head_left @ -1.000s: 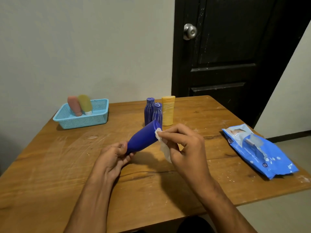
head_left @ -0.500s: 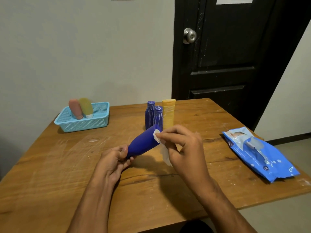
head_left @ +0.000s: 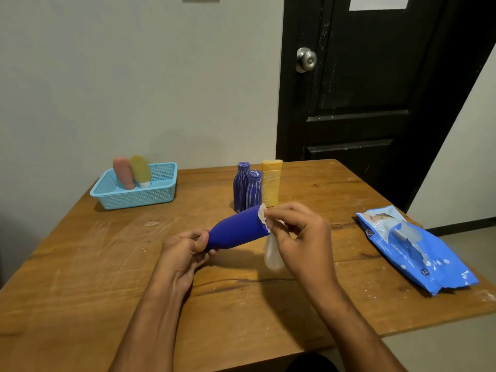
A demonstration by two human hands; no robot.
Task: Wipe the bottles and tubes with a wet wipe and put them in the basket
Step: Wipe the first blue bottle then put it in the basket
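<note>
Blue plastic tube is being held in the air over the middle of the table, tilted, narrow end in the left hand, whose grip is pinching it there. Right hand is pinching a white wet wipe against the tube's wide end, loose tail hanging down. Tube is looking light, soft-walled and probably slick once damp, so gripping the narrow end seems firmer than squeezing mid-body. Two dark blue bottles and a yellow bottle are waiting near the far edge. Basket at the far left corner is holding a pink tube and a yellow-green tube. Wipes pack is lying by the right edge.
</note>
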